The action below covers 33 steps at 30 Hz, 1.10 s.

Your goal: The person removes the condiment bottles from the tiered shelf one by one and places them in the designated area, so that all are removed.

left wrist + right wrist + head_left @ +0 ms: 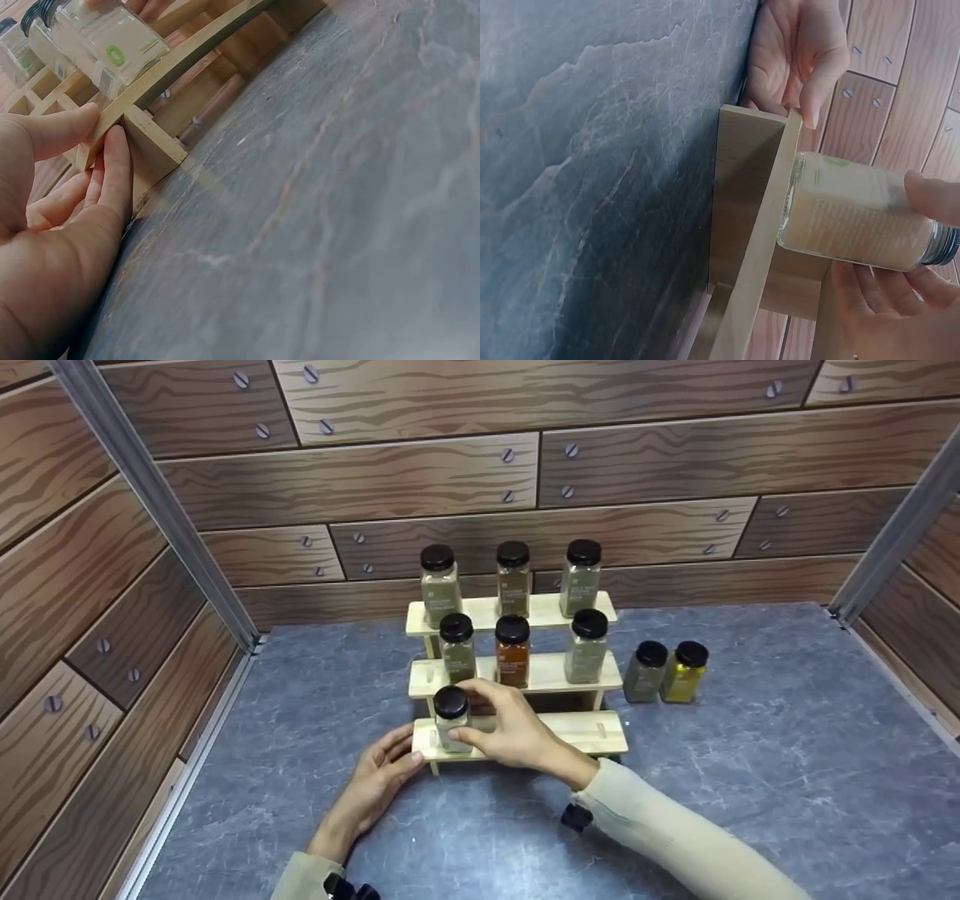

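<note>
A three-tier pale wooden rack (555, 727) stands on the marbled table. My right hand (514, 727) holds a black-capped spice jar (451, 724) between thumb and fingers, at the left end of the lowest tier. In the right wrist view, the pale contents of this spice jar (855, 210) show through its clear wall, and its base meets the board. My left hand (379, 776) pinches the left end of that same tier, thumb on top and fingers (116, 169) beneath. Three jars line the middle tier, among them a red-brown jar (512, 652); three more, including a green jar (440, 589), line the top tier.
Right of the rack, a dark grey jar (646, 675) and a yellow jar (684, 675) stand side by side on the table (750, 780). Wood-patterned panels (420, 480) enclose the back and sides, with metal posts (161, 510) at the corners.
</note>
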### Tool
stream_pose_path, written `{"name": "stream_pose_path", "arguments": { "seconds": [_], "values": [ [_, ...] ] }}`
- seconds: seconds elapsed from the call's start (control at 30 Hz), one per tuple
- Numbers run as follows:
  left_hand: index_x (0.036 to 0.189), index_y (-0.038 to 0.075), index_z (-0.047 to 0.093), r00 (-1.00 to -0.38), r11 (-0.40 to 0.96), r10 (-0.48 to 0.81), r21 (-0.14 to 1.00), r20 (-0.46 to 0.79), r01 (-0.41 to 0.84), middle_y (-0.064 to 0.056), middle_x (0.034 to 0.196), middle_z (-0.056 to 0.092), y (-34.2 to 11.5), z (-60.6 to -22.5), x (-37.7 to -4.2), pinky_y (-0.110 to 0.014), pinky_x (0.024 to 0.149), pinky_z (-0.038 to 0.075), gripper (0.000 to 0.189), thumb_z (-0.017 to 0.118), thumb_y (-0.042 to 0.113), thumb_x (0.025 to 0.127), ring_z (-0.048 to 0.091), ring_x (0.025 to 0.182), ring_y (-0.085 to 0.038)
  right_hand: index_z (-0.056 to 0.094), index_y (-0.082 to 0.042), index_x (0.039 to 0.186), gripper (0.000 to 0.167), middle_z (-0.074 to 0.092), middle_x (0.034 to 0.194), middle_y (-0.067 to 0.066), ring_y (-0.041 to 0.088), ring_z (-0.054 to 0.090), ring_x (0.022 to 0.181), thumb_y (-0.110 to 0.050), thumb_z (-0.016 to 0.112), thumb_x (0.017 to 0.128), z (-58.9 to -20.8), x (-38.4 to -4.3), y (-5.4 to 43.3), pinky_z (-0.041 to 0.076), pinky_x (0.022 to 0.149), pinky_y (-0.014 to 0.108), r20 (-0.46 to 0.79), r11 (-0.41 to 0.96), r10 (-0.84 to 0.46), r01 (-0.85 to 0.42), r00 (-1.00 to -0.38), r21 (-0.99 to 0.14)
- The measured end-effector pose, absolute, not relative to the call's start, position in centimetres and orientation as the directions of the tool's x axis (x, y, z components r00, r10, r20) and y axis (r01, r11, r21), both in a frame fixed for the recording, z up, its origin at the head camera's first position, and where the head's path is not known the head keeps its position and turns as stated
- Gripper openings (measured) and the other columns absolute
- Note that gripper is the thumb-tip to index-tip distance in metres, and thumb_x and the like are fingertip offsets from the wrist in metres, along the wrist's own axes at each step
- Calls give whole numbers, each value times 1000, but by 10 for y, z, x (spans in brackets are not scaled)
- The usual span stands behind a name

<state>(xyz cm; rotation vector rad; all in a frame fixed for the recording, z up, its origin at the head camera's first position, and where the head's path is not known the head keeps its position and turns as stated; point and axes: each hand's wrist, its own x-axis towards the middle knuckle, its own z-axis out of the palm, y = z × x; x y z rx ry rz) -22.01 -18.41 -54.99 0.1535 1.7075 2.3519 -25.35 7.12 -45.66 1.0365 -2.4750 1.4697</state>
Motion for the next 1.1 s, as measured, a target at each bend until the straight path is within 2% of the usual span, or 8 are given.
{"name": "stream_pose_path", "arguments": {
  "seconds": [0.43,0.8,1.1],
  "values": [
    [162,-12,27,-962,-270,267,955,-50,-125,-33,164,35,-184,-549,-219,-30,116,51,72,65,2,103,57,135,-21,69,-6,134,53,75,127,4,22,70,119,-13,89,85,-451,-246,75,52,115,45,419,256,-469,-574,-777,-778],
    [161,-13,27,-968,-286,243,950,-54,-125,-35,161,36,-184,-550,-220,-32,115,52,73,66,-1,101,59,132,-22,71,-9,132,50,75,127,1,20,70,118,-10,89,85,-431,-239,98,54,113,42,462,230,-492,-622,-738,-749],
    [162,-12,25,-967,-279,249,952,-54,-125,-35,163,33,-185,-548,-219,-31,115,52,74,66,1,102,57,135,-24,67,-2,135,53,73,127,10,24,73,110,-7,87,86,-417,-233,126,61,103,35,435,176,-491,-575,-755,-799]
  ]
}}
